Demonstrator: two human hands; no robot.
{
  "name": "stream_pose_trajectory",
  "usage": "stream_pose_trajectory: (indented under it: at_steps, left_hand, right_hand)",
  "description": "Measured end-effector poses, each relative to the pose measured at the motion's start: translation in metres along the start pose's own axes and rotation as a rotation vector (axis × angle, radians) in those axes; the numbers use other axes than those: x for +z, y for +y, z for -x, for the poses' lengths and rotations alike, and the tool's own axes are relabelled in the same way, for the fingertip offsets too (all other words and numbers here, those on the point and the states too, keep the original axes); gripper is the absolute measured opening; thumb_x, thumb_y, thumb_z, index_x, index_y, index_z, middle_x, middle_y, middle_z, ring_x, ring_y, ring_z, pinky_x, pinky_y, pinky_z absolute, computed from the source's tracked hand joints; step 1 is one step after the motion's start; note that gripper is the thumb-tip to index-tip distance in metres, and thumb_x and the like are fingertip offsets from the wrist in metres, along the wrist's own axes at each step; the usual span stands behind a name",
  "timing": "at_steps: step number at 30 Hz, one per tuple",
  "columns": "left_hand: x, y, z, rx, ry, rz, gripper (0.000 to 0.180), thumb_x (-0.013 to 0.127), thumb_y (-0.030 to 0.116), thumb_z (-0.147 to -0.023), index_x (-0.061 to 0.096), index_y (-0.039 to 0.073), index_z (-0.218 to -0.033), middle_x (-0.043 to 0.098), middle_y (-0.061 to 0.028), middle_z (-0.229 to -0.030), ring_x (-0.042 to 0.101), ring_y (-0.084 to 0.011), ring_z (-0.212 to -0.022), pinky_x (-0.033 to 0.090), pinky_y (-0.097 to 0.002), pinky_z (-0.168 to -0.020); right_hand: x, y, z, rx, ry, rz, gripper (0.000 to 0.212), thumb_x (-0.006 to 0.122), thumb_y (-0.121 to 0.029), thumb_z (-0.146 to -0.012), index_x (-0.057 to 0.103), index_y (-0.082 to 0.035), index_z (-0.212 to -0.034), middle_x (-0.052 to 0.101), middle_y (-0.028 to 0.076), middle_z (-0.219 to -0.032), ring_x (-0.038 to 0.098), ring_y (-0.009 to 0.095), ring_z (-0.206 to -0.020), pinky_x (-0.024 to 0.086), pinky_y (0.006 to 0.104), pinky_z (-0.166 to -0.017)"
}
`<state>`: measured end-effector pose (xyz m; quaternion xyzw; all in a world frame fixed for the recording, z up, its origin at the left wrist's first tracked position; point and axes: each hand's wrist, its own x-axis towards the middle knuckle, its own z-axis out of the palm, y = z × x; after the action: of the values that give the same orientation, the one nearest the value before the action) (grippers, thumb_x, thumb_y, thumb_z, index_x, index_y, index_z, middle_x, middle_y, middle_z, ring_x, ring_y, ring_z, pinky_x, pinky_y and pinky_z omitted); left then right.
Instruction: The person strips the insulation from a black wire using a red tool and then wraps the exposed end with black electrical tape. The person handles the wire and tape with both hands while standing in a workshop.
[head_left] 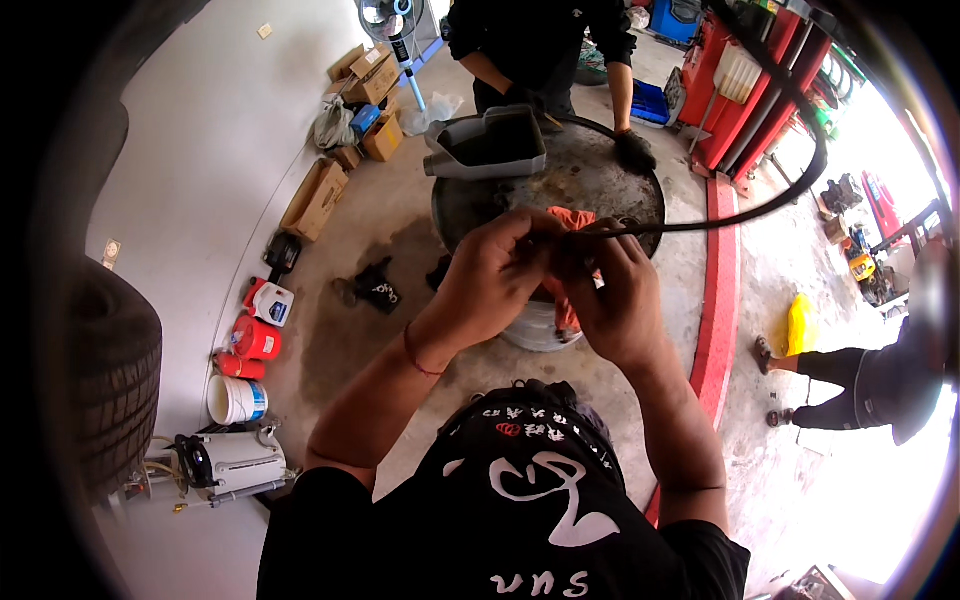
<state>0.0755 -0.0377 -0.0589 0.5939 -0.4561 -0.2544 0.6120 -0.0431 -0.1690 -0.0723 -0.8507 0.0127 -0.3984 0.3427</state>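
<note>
Both my hands are raised in the middle of the view, fingers pinched close together. My right hand [622, 300] grips a thin black hose [690, 227], which runs off to the right and curves upward. My left hand [495, 275] is closed at the hose's near end; what its fingertips hold is hidden. Below my hands hangs an orange-red cloth [568, 216], at the near edge of a round dark drum top [600, 165]. Across the drum, another person's black-gloved hand [635, 150] rests on its rim, beside a cut-open grey container [490, 145].
Cardboard boxes [316, 200], red containers [256, 338] and a white bucket [238, 400] line the left wall, near a tyre [110, 380]. A red lift post [745, 90] stands at the upper right. At the right, another person [880, 385] is near a yellow bag [801, 325].
</note>
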Motion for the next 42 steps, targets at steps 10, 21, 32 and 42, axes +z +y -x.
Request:
stream_pose_trajectory:
  at_steps: [10,21,32,42]
  left_hand:
    - [-0.005,0.016,-0.007,0.270,0.040,-0.416,0.019,0.059,-0.005,-0.095,0.059,-0.003,-0.115,0.065,-0.0081,-0.102,0.066,-0.0150,-0.092,0.053,-0.0276,-0.080]
    - [0.013,-0.006,-0.017,0.391,0.225,-0.781,0.015,0.055,-0.003,-0.091,0.058,-0.001,-0.106,0.064,-0.0205,-0.097,0.064,-0.0415,-0.086,0.053,-0.0446,-0.074]
    - [-0.048,0.024,-0.074,0.011,0.121,-0.060,0.022,0.062,0.015,-0.100,0.067,-0.005,-0.108,0.072,-0.0120,-0.094,0.071,-0.0205,-0.088,0.059,-0.0324,-0.082]
    - [-0.033,0.027,-0.042,-0.139,-0.217,0.525,0.023,0.066,0.014,-0.096,0.065,-0.003,-0.112,0.071,-0.0132,-0.099,0.072,-0.0287,-0.098,0.057,-0.0423,-0.091]
  right_hand:
    - [-0.008,-0.006,-0.010,-0.099,0.051,0.131,0.019,0.069,-0.003,-0.078,0.064,-0.004,-0.096,0.062,0.012,-0.091,0.061,0.035,-0.082,0.051,0.0426,-0.071]
    - [-0.006,0.019,-0.016,0.071,-0.123,-0.026,0.014,0.067,-0.010,-0.083,0.065,-0.002,-0.094,0.064,0.014,-0.085,0.063,0.037,-0.077,0.051,0.0426,-0.069]
    - [-0.047,0.011,-0.009,0.475,-0.481,-0.607,0.018,0.065,-0.019,-0.094,0.063,-0.002,-0.100,0.065,0.007,-0.090,0.063,0.012,-0.079,0.050,0.0312,-0.069]
    - [-0.042,0.010,0.013,0.542,-0.307,-1.041,0.034,0.064,-0.028,-0.099,0.057,0.002,-0.114,0.062,0.006,-0.091,0.056,0.009,-0.064,0.045,0.0242,-0.057]
